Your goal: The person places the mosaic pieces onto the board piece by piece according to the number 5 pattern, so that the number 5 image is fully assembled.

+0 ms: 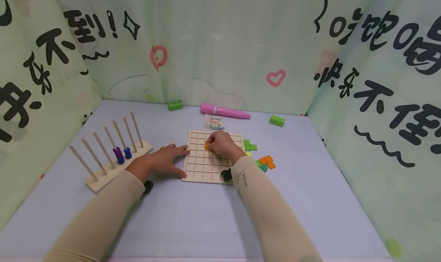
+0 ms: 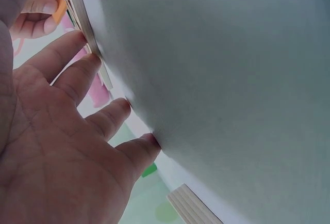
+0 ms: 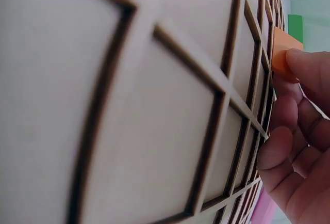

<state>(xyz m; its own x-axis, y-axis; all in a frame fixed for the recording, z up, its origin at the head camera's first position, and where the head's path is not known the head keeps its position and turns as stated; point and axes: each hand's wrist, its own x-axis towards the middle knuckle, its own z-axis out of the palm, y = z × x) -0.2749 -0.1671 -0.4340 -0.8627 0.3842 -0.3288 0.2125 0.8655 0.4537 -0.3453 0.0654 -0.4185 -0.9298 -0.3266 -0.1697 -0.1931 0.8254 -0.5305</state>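
Observation:
A wooden grid board (image 1: 201,168) lies on the table, its square cells framed by raised ridges. My right hand (image 1: 222,143) is over the board's upper half and pinches an orange square tile (image 3: 284,53) between thumb and fingers. In the right wrist view the tile stands on edge at the ridges. My left hand (image 1: 165,160) is spread at the board's left side, with thumb and index fingertip at its edge. In the left wrist view the left fingers (image 2: 72,82) are straight and apart.
Orange tiles (image 1: 267,160) and green tiles (image 1: 249,145) lie right of the board. A peg rack (image 1: 103,179) with beads stands left. Behind the board are a patterned card (image 1: 214,121), a pink marker (image 1: 225,111) and green blocks (image 1: 276,121). Printed curtains enclose the table.

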